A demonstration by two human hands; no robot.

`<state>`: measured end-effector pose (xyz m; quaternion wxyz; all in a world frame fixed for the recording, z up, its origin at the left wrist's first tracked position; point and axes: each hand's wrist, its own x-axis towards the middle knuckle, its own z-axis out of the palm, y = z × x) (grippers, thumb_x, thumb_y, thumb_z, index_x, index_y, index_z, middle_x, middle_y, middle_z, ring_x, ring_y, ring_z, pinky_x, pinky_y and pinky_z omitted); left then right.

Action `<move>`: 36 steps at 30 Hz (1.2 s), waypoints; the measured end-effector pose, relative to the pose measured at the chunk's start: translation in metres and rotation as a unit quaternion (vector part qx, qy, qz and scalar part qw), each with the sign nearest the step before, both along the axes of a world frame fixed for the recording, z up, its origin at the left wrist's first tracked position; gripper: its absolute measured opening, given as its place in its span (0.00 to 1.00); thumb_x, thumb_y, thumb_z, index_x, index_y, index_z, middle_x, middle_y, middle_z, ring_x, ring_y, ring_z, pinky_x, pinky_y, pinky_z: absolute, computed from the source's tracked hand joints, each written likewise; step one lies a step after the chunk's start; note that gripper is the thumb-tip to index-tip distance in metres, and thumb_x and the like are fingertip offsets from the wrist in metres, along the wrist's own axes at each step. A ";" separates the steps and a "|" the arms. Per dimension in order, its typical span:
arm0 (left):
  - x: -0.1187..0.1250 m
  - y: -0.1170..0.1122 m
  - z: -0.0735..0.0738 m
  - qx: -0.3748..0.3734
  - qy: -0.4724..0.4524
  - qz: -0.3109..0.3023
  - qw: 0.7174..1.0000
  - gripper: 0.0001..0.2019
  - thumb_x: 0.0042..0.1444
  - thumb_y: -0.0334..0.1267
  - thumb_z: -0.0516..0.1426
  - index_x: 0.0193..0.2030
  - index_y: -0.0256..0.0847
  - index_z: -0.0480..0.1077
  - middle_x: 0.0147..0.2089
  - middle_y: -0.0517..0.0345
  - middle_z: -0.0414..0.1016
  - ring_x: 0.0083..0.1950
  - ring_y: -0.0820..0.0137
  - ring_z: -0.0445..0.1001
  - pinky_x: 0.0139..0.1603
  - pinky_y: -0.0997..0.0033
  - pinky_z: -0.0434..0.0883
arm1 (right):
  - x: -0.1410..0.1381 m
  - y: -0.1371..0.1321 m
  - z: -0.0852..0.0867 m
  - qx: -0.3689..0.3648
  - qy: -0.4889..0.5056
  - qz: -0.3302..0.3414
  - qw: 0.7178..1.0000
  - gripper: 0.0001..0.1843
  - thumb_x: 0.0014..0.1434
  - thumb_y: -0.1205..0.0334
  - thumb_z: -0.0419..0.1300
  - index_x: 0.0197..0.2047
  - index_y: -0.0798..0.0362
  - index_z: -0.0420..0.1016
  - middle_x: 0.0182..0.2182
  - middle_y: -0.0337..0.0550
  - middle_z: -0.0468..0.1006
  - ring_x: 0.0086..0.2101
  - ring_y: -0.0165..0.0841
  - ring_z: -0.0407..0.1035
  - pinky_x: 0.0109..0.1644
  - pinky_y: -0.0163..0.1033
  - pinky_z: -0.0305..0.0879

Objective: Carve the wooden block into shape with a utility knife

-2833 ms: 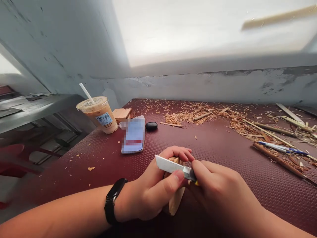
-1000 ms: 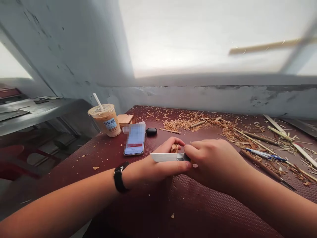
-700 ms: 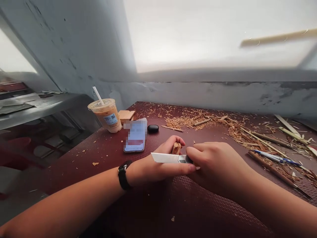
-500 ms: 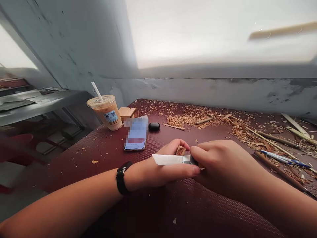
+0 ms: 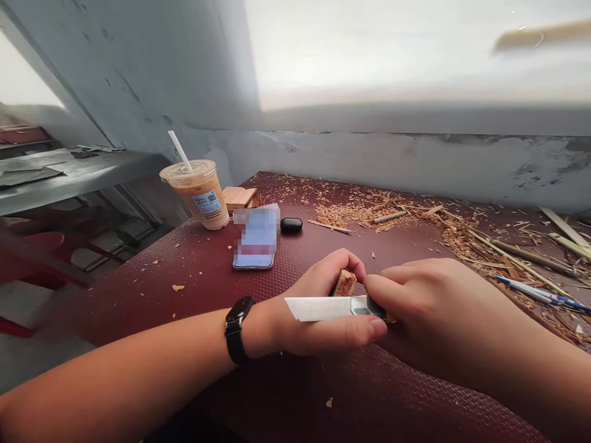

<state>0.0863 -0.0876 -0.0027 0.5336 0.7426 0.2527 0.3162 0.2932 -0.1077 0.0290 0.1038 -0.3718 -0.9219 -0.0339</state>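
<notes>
My right hand (image 5: 429, 301) is closed around the dark handle of a utility knife (image 5: 323, 308). Its wide blade points left and lies across my left hand (image 5: 318, 307), above the thumb. In my left hand, between the curled fingers and the thumb, is a small brown piece of wood (image 5: 345, 282) with a rough, pale end. The rest of the piece is hidden by the knife and the fingers. Both hands meet just over the dark red table (image 5: 184, 295). A black watch (image 5: 237, 329) sits on the left wrist.
Beyond the hands lie a phone (image 5: 256, 240), a black earbud case (image 5: 291, 225), a wooden block (image 5: 240, 197) and an iced drink cup (image 5: 196, 194) with a straw. Wood shavings (image 5: 346, 215), sticks and pens (image 5: 540, 292) cover the back and right, along the wall.
Both hands appear slightly farther right, and a little more of the wood piece's end shows. The whole view has shifted slightly; the grip on knife and wood stays the same.
</notes>
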 end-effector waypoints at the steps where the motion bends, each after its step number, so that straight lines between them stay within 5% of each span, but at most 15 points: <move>1: 0.000 0.000 -0.001 0.009 0.000 0.000 1.000 0.22 0.50 0.46 0.66 0.44 0.40 0.62 0.36 0.59 0.65 0.34 0.71 0.61 0.31 0.71 0.60 | 0.000 0.000 0.000 -0.005 0.000 0.002 1.000 0.05 0.57 0.65 0.56 0.30 0.50 0.70 0.21 0.31 0.67 0.20 0.26 0.51 0.28 0.40 0.39; 11: 0.007 0.002 -0.015 0.051 -0.058 0.043 0.996 0.22 0.44 0.43 0.68 0.42 0.40 0.65 0.43 0.54 0.67 0.39 0.68 0.64 0.40 0.67 0.64 | 0.002 -0.001 0.001 0.005 -0.015 0.019 1.000 0.04 0.54 0.69 0.59 0.30 0.50 0.71 0.21 0.31 0.66 0.20 0.25 0.51 0.27 0.40 0.39; 18: 0.007 0.008 -0.023 0.076 -0.077 -0.028 0.994 0.23 0.48 0.44 0.62 0.48 0.39 0.60 0.38 0.57 0.64 0.34 0.70 0.61 0.34 0.68 0.63 | 0.005 0.004 -0.001 0.039 -0.029 0.017 0.999 0.06 0.58 0.63 0.60 0.30 0.50 0.68 0.20 0.32 0.66 0.20 0.27 0.50 0.28 0.40 0.40; 23: 0.010 0.007 -0.024 0.113 -0.081 0.031 0.990 0.19 0.48 0.44 0.62 0.42 0.40 0.62 0.34 0.59 0.62 0.32 0.71 0.58 0.34 0.67 0.60 | 0.006 0.005 -0.001 0.050 -0.032 0.020 0.998 0.02 0.59 0.63 0.60 0.34 0.50 0.70 0.21 0.32 0.67 0.19 0.27 0.53 0.27 0.40 0.40; 36: 0.005 -0.001 -0.023 -0.040 -0.123 0.021 0.991 0.17 0.57 0.45 0.61 0.43 0.42 0.57 0.30 0.64 0.60 0.29 0.73 0.56 0.30 0.71 0.58 | -0.005 -0.010 -0.016 0.110 -0.003 -0.067 0.992 0.12 0.55 0.70 0.59 0.28 0.46 0.60 0.18 0.33 0.65 0.17 0.32 0.60 0.24 0.40 0.42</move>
